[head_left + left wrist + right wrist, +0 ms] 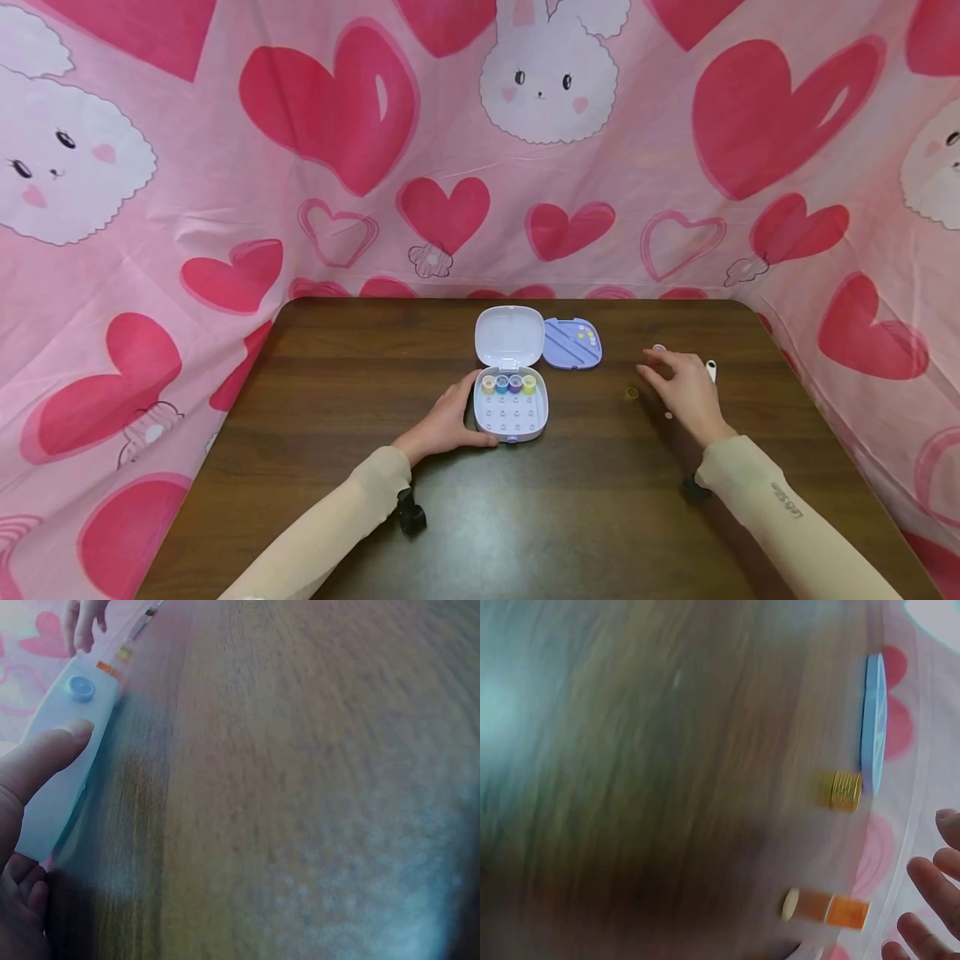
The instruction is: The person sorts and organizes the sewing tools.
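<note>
A white case (511, 425) stands with its lid (510, 336) raised; inside are rows of small pegs and a back row of bobbin-like pieces (515, 384) in several colours. My left hand (447, 419) holds the case from its left side, thumb along the front near the latch (80, 688). My right hand (686, 392) hovers at the right, fingers apart, with nothing visible between them in the right wrist view. Around it lie a gold ridged spool (846, 790), an orange spool (847, 912) and a pale disc (790, 904).
A lilac tray (572, 343) with small light and yellow dots lies to the right of the raised lid. A white piece with a dark hole (712, 369) sits behind the right hand. The brown table (480, 517) meets a pink heart-patterned cloth (517, 167) at the back.
</note>
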`<state>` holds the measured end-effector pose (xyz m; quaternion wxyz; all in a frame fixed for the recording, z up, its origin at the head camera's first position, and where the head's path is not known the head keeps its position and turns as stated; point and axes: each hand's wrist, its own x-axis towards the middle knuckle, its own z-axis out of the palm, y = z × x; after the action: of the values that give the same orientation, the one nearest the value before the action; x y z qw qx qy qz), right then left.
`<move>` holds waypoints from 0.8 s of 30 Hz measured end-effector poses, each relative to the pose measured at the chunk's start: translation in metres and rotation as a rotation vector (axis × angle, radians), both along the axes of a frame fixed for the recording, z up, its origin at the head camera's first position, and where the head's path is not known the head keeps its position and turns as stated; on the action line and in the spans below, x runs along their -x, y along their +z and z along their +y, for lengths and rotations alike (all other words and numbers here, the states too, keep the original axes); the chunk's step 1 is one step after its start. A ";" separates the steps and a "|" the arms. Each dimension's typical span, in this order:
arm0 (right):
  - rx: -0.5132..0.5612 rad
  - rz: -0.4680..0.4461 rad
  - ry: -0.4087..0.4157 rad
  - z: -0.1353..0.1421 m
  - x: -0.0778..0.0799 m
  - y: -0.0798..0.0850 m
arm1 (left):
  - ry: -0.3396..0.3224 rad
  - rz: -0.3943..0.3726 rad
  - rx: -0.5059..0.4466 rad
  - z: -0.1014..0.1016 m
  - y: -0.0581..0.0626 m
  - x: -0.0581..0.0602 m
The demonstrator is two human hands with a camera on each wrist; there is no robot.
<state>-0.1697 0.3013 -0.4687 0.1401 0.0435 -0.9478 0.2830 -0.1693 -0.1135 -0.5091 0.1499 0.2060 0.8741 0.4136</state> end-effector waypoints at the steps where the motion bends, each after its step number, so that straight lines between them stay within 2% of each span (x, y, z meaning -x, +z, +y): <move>1: -0.001 0.003 -0.005 0.003 0.000 0.000 | 0.001 0.001 -0.001 0.000 0.000 0.000; 11: -0.013 0.021 -0.066 0.021 0.003 -0.003 | 0.011 -0.026 0.009 0.001 0.002 -0.001; 24: -0.039 -0.046 -0.110 0.035 0.016 -0.006 | 0.014 -0.040 0.001 0.000 0.002 -0.001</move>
<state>-0.1856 0.3361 -0.4747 0.1327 -0.0126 -0.9571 0.2572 -0.1682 -0.1137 -0.5068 0.1645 0.1918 0.8725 0.4181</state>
